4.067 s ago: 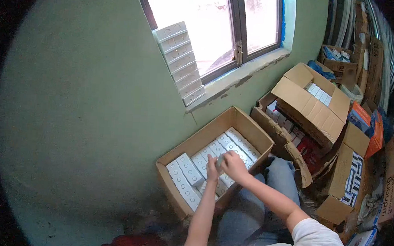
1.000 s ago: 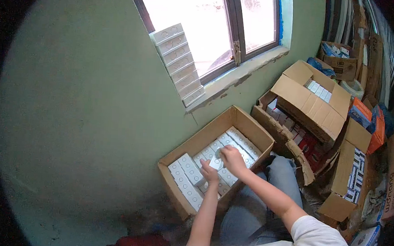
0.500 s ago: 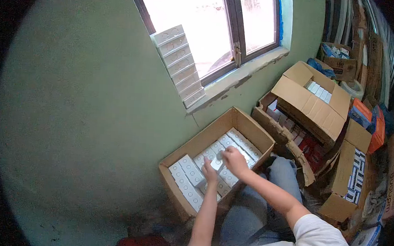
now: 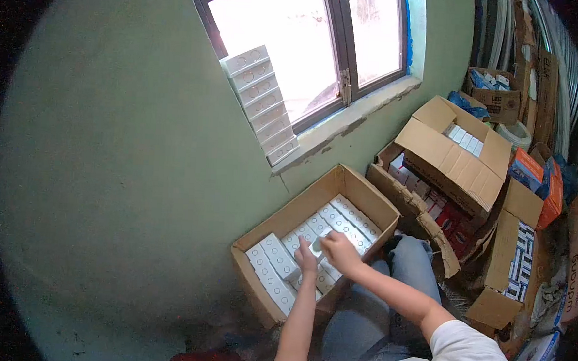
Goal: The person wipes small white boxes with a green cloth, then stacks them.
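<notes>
A brown cardboard carton (image 4: 251, 301) in front of me holds rows of long white boxes (image 4: 271, 275) with small round marks. Over its near side my left hand (image 4: 307, 257) is closed around a small white box (image 4: 325, 237). Close against that box, my right hand (image 4: 341, 254) has its fingers curled in a pinch, and a pale greenish bit shows at the fingertips. What the right fingers grip is too small to make out. One long white box lies raised on the others, left of my left hand.
Several long white boxes (image 4: 261, 104) are stacked on the window sill (image 4: 364, 112). To the right stand an open carton with flaps (image 4: 452, 153), a torn carton (image 4: 411, 201) and a carton of patterned boxes (image 4: 500, 283). My knees (image 4: 410, 265) are beside the front carton.
Both hands stay together over the carton; the right hand has come slightly down and closer to the left. The view has tilted a little, so the surroundings sit lower.
</notes>
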`<state>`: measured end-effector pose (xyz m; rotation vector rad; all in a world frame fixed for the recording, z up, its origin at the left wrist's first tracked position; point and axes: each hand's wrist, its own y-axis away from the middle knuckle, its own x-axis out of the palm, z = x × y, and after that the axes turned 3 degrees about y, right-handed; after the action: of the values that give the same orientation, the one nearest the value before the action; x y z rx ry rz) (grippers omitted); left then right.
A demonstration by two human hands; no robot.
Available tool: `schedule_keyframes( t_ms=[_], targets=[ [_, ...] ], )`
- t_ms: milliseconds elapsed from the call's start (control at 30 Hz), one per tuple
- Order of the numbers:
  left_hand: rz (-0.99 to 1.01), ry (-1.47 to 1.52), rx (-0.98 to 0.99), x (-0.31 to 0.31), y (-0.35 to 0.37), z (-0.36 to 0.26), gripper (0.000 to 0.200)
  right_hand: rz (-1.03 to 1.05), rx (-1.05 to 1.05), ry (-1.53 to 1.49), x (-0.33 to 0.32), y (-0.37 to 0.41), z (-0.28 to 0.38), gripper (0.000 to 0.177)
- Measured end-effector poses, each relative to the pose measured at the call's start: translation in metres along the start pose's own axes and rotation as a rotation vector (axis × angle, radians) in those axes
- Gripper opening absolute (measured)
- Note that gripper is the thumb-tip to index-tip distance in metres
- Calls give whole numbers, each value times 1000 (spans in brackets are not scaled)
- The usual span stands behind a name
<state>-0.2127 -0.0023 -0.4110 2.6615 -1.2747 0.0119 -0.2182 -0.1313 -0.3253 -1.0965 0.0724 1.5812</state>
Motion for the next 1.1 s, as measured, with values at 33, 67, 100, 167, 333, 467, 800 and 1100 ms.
schedule_keyframes(
  t_ms=[33, 67, 100, 167, 333, 467, 800, 1100],
  targets=[
    [-16, -15, 19, 1, 3, -3, 68, -24, -31, -50, -2, 5, 8, 15],
    [-33, -31, 39, 1, 5, -6, 69, -22, -26, -64, -5, 6, 9, 14],
    [-65, -3, 14, 4, 8, -8, 68, -22, -23, -82, -8, 3, 8, 14],
    [-24, 67, -12, 1, 7, -4, 67, -23, 10, -39, -5, -3, -7, 13],
    [-26, 143, 61, 2, 24, -27, 61, -130, 65, 53, -12, -15, -19, 10],
    [-107, 228, -59, 8, 18, -27, 60, -17, -22, -86, -13, 4, 11, 20],
    [0, 310, -106, 2, 15, -25, 62, -191, 146, -80, -23, -27, -14, 16],
    [-25, 301, -42, 0, 2, -8, 63, 283, 675, -547, -31, -24, -51, 32]
  ],
)
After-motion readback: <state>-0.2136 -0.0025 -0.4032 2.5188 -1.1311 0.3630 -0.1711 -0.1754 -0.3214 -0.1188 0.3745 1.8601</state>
